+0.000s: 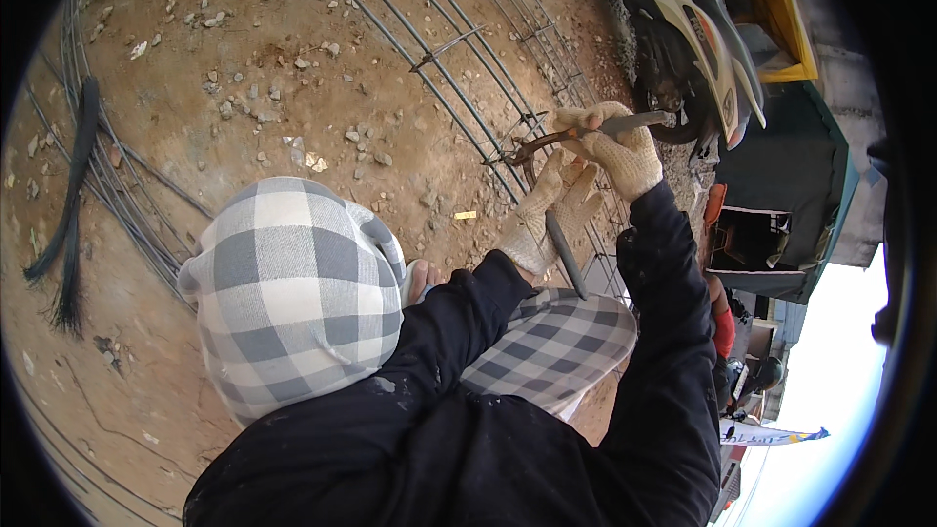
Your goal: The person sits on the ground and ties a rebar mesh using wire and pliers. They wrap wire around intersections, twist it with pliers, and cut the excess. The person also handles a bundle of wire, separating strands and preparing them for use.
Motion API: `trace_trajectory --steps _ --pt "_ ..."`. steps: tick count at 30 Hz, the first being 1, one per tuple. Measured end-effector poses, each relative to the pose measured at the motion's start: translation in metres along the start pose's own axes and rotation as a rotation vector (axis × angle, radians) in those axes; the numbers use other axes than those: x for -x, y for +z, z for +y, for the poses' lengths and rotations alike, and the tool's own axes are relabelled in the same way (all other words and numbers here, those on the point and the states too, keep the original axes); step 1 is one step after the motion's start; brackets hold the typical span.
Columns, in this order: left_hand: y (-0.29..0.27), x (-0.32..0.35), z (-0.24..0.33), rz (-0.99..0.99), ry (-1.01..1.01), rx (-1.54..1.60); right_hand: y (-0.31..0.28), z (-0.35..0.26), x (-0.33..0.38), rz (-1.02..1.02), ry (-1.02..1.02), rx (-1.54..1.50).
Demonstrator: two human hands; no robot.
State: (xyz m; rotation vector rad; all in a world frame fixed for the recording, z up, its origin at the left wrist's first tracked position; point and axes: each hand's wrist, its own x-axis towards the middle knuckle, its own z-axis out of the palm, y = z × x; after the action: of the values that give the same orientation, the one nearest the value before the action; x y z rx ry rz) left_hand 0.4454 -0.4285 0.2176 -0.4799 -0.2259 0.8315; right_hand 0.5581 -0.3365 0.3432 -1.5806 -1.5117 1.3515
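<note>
Both my hands wear cream knitted gloves and are on rusty, long-handled pincers [542, 143]. The handles are spread wide apart, one pointing right, the other down toward my knee. My right hand [630, 151] is wrapped round the right handle. My left hand [540, 224] is turned partly palm up with the lower handle lying across it, its fingers loosely curled. The head of the pincers sits at a crossing of a steel rebar cage [420, 34], where a bar meets a stirrup. Any wire in the jaws is too small to make out.
A second rebar cage [512, 0] runs alongside. At left lie a bundle of black tie wire [73, 205] and long thin rods [127, 185] on stony dirt ground. A parked motorbike [698, 49] and a dark green tent [781, 166] stand at right. Beside them shows a person's red sleeve [723, 332].
</note>
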Motion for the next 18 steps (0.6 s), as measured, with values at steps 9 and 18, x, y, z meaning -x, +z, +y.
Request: trace_trajectory --steps 9,18 --pt "0.024 -0.029 -0.001 0.049 0.112 0.068 0.012 -0.005 -0.013 0.069 0.119 -0.075" --pt "0.053 -0.060 0.003 0.155 0.078 0.214 0.025 -0.026 -0.009 0.287 0.268 -0.013"
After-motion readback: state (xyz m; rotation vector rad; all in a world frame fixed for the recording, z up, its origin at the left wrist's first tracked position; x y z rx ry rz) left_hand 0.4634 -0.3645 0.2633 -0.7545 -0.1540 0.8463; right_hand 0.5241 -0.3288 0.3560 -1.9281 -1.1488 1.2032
